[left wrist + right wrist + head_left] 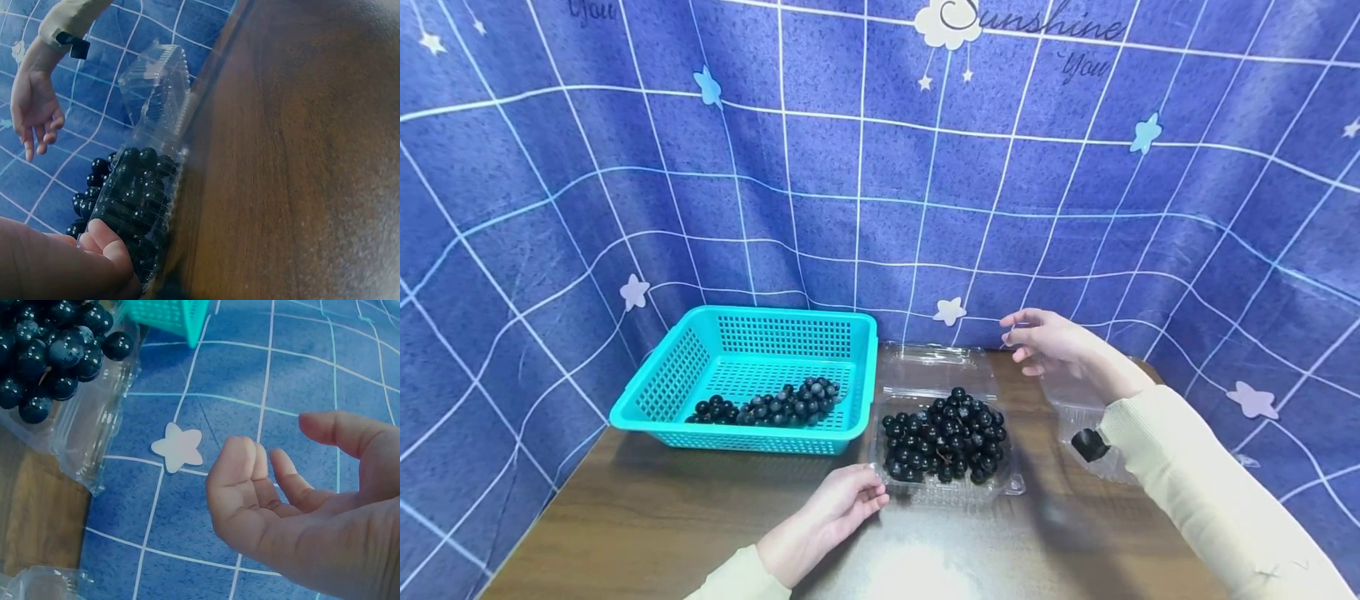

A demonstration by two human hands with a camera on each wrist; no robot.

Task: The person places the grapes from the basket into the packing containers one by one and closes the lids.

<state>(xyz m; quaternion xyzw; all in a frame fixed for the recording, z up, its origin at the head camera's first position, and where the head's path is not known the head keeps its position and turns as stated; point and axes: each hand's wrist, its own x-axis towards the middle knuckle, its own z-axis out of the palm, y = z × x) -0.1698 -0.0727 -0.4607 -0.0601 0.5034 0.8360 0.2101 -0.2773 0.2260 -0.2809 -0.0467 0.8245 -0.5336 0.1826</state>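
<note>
Dark grapes (pixel 946 437) are heaped in a clear plastic clamshell box (pixel 940 497), whose lid (pixel 936 367) lies back behind it. At the box's front left corner, my left hand (pixel 842 500) pinches the rim between thumb and fingers; the left wrist view shows the same left hand (pixel 103 256) against the grapes' side. My right hand (pixel 1048 343) is raised behind and right of the box, touching nothing. Its fingers (pixel 234 472) are loosely bent, with the thumb apart. More dark grapes (pixel 790 404) lie in a turquoise basket (pixel 857 433) left of the box.
On the right, a second clear plastic box (pixel 1071 408) stands partly behind my right forearm. A blue checked cloth (pixel 880 208) with stars hangs behind the wooden table (pixel 647 517). The basket's right wall is close to the box of grapes.
</note>
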